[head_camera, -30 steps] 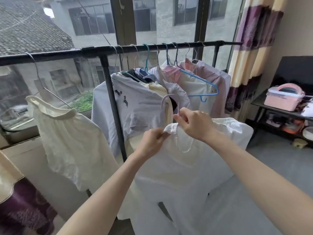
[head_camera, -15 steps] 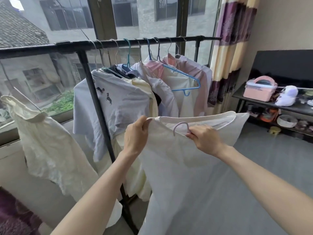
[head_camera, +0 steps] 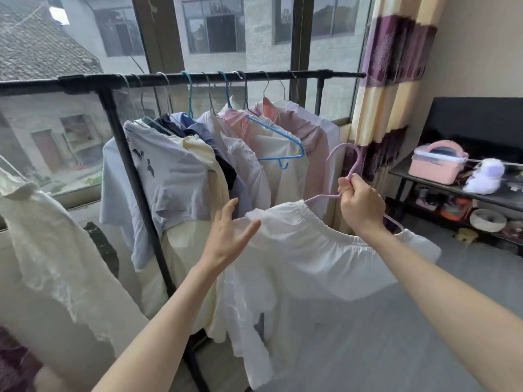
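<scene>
Step in hand: a white gathered-neck cotton garment (head_camera: 311, 250) is already on a lilac plastic hanger (head_camera: 350, 154) and looks ready to go up on the rack.
Right hand (head_camera: 360, 205): its fingers are curled tight round the neck of the lilac hanger, just under the hook, and it carries the whole load.
Left hand (head_camera: 226, 239): it holds nothing. The fingers are straight and spread, and the thumb is at the garment's near shoulder; I cannot tell if it touches.
Hands: well apart, with the garment's neckline spanning the space between them.
Garment's place: it hangs below and between the hands, its hem dropping past the forearms.
Rail: a black metal clothes rail (head_camera: 254, 76) runs above and beyond both hands, crowded with hung clothes.
Next move, as I judge it: lift the right hand up and forward and set the hook over a free stretch of rail. The left hand may need to part the hung clothes.
Risk: the hook could snag the blue plastic hanger (head_camera: 280, 145) just beyond the right hand.
Writing: none can be read. A pale blue T-shirt (head_camera: 169, 176) beyond the left hand has small dark animal prints but no letters.
</scene>
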Demonstrator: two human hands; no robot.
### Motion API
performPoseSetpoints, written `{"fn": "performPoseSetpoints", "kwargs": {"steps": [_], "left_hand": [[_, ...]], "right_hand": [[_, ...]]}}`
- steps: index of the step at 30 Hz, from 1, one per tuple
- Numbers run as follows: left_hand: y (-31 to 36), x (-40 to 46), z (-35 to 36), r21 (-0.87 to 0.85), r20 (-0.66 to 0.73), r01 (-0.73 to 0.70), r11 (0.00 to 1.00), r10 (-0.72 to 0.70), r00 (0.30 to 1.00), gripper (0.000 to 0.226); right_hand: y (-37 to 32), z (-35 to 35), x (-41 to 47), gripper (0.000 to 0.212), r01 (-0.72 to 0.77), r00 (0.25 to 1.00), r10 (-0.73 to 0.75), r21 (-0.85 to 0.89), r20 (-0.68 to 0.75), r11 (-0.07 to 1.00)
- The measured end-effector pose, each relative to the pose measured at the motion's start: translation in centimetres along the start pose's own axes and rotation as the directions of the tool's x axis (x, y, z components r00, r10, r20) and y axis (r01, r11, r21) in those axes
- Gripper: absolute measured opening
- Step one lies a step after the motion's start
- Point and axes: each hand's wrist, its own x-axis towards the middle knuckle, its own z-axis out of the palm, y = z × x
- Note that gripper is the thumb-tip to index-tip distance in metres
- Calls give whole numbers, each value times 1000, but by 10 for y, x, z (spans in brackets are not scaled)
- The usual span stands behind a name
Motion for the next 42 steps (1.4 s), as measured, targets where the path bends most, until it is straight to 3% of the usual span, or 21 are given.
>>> {"fn": "performPoseSetpoints", "kwargs": {"steps": [2,6,9,11,14,17,19,23,28,29,33,38,42], "left_hand": [[-8,-8,10,-30,13,100,995,-100,995,69],[-15,-13,19,16,-229,149,989,-142,963,13],[-13,-15,18,160,-321,216,963,-157,934,29],[-19,-17,15,242,-355,358,902,-261,898,33],[-49,-22,6,252,-272,570,782,-508,817,33],[-68,-27,2,264,-92,629,731,-630,771,34],[-66,-27,5,198,-88,588,785,-583,808,36],[-49,-21,16,45,-108,353,935,-347,932,43],[-39,-30,29,118,-130,219,969,-203,970,71],[-39,-30,29,116,-152,203,972,-184,971,68],[-40,-25,19,157,-270,160,975,-113,956,22],[-47,-35,13,386,-185,103,917,-32,982,26],[-38,-33,9,304,-216,98,948,-32,976,26]], "right_hand": [[3,-1,5,31,-48,999,49,23,-18,999],[22,6,10,29,-89,996,89,27,2,996],[34,14,8,29,-59,997,57,60,44,996],[36,17,6,29,-59,996,54,80,70,995],[38,19,5,30,-110,990,99,123,97,986],[37,23,5,31,-169,980,154,116,130,979],[31,25,5,31,-172,977,159,84,141,982],[14,26,-2,31,-108,985,97,71,140,992],[2,33,-5,32,-164,984,154,127,90,978],[1,35,-4,32,-178,982,168,141,81,974],[0,35,-9,30,-169,985,162,140,62,976],[10,31,-16,27,-14,997,12,20,77,1000],[10,37,-24,25,90,973,-49,-178,224,980]]}}
